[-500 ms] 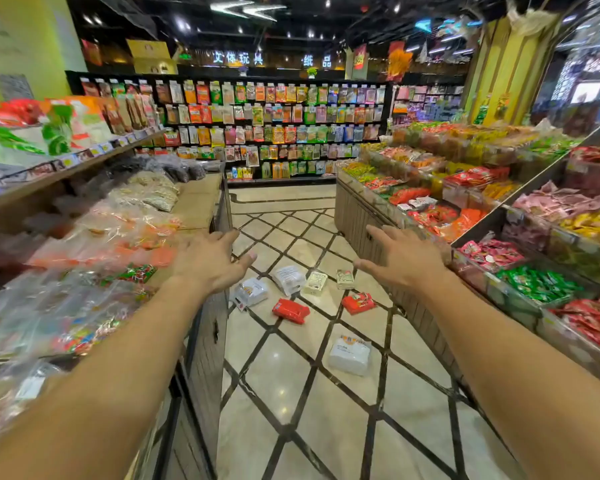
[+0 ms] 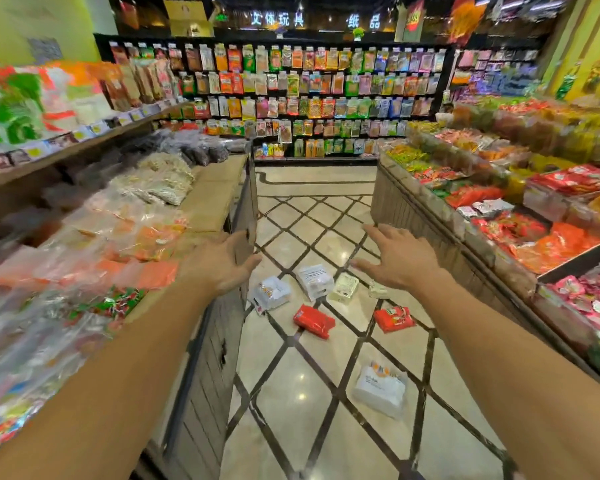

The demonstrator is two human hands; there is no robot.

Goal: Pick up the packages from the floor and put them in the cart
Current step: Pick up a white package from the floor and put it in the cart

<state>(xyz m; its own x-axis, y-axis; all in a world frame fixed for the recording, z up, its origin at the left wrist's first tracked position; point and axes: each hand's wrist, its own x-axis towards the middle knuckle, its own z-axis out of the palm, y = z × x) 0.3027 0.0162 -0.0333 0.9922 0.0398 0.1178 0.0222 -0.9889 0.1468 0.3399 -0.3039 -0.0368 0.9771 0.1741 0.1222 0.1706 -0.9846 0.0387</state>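
Packages scattered on floor between display counters, white bag nearest the camera. Left hand and right hand outstretched above packages, fingers spread wide, grasping nothing.

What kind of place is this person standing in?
Most likely a supermarket snack aisle. A back wall of hanging packets faces the camera, open bins of wrapped sweets line the right, bagged goods fill the left shelves, and a few packages lie on the tiled floor.
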